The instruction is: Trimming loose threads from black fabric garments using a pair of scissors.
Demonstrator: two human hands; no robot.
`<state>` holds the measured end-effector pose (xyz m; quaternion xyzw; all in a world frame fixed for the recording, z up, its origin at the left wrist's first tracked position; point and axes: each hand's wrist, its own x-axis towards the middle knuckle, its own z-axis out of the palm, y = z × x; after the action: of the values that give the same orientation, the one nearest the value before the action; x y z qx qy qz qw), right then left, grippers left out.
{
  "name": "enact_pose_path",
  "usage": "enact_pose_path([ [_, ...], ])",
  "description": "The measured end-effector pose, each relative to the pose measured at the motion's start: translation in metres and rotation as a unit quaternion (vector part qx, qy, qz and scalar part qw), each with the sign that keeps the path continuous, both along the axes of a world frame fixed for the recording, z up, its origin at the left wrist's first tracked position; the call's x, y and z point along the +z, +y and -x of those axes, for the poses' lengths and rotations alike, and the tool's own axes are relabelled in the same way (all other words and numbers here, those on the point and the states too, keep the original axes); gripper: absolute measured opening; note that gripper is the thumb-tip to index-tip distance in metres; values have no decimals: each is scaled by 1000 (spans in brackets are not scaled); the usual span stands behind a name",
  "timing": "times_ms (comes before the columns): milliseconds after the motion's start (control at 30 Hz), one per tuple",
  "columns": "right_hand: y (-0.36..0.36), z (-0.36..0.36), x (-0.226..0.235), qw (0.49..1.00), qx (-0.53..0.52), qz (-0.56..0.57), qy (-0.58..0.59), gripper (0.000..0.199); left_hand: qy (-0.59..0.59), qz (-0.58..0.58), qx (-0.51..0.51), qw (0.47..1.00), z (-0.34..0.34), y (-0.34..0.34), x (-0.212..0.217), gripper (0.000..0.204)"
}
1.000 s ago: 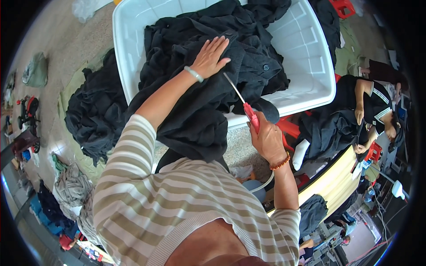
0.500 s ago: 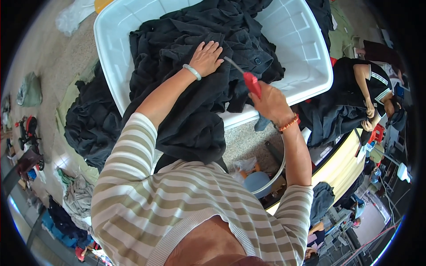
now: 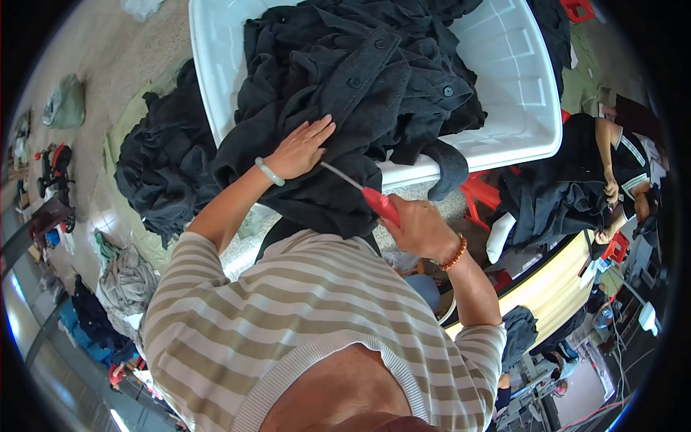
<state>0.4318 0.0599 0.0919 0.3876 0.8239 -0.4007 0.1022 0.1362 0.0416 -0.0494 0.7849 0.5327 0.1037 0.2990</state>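
The left hand [image 3: 301, 150] lies flat and open, fingers spread, pressing on the dark garment [image 3: 345, 122] that spills over the near rim of the white tub [image 3: 518, 108]. The right hand [image 3: 417, 229] is closed around the red handle of a thin-bladed tool [image 3: 360, 189], whose metal tip points at the cloth just beside the left hand's fingertips.

The garment is a thick, dark, woolly piece with buttons showing near its upper fold. It rests on top of a heap of similar dark clothes filling the tub, and part of it hangs down over the tub's near wall toward the person's striped top. It looks soft and limp, likely fairly heavy for cloth, and not slippery. It would bunch and sag rather than hold shape, so it is best held flat under a spread palm, or pinched close to the seam or button being worked on, to keep that spot taut against the tool's point.

To the left of the tub another pile of dark clothes [image 3: 162, 173] lies on the floor. To the right of the tub, a second person's hands [image 3: 612, 191] work on more dark cloth, beside red plastic stools [image 3: 481, 194].
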Motion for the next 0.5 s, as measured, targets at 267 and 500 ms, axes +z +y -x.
enact_pose_path([
  [267,-2,0,-7,983,-104,-136,64,27,124,-123,222,959,11,-74,51,56],
  [500,18,35,-3,960,-183,11,211,28,-97,-81,383,915,38,-91,65,14],
])
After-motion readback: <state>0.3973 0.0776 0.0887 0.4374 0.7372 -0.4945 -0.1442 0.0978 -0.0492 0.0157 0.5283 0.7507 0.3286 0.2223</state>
